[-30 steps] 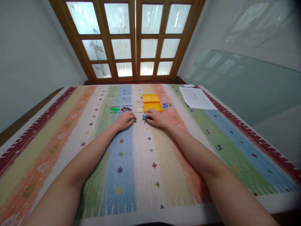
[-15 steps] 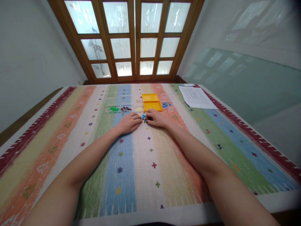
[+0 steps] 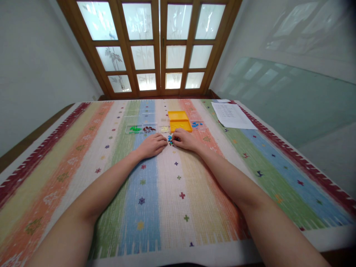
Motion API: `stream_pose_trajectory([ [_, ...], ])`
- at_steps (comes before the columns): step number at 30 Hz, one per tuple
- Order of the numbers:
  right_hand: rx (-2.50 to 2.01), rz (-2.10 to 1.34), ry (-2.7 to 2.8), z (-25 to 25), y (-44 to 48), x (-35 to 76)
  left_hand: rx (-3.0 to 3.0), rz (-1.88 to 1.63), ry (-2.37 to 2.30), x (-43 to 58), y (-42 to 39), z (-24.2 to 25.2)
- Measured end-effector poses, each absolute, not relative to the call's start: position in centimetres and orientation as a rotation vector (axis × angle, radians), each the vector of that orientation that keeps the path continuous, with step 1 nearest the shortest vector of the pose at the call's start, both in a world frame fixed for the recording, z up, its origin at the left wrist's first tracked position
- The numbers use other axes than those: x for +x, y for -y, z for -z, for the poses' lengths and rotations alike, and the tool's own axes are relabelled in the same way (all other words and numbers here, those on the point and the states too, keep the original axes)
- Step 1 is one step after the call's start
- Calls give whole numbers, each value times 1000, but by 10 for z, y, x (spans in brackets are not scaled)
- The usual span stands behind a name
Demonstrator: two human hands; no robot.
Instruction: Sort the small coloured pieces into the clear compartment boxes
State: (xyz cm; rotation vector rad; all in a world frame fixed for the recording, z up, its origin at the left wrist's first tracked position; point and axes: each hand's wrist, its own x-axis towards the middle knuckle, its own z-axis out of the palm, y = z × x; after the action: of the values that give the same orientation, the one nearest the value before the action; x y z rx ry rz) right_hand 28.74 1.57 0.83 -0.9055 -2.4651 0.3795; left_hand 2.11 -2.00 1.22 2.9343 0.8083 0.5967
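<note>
"Pieces [image 3: 170, 139] on the near side of the yellow box [image 3: 189, 127]: how do they look to us?"

"Tiny, bunched in a little cluster just before the box's left corner. We see bright blue uppermost, with dark and green bits below; they're too small for us to make out shapes."

"And the room around the box?"

"Clear cases [image 3: 128, 131] of green, dark red and pale pieces line its left side, and one with blue pieces [image 3: 197, 124] sits just right of it. White paper [image 3: 236, 116] lies farther right. The surface [image 3: 170, 207] ends a little beyond the box; on the near side it runs a long way to the edge by us, our forearms [image 3: 111, 189] reaching over it."

"How's our grip?"

"Right hand [image 3: 183, 140], just before the box: fingers bent, drawn nearly together at the cluster. We can't tell whether they pinch a piece. Left hand [image 3: 152, 144], nearer us and left of the box: fingers loosely curled, tips at the cluster's left side, anything held hidden from us."
</note>
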Motion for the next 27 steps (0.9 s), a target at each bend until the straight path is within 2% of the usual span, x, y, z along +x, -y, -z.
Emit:
stream_pose_trajectory([
  [10,-1083,-704,1994,-6,-19,276,2840,-635,-870,16,17,-12],
  [19,-1039,-1331,1314,-3,-37,249,2803,-651,-893,16,15,-11],
  [27,-1029,-1506,1190,-8,-33,246,2823,-640,-884,15,13,-11],
])
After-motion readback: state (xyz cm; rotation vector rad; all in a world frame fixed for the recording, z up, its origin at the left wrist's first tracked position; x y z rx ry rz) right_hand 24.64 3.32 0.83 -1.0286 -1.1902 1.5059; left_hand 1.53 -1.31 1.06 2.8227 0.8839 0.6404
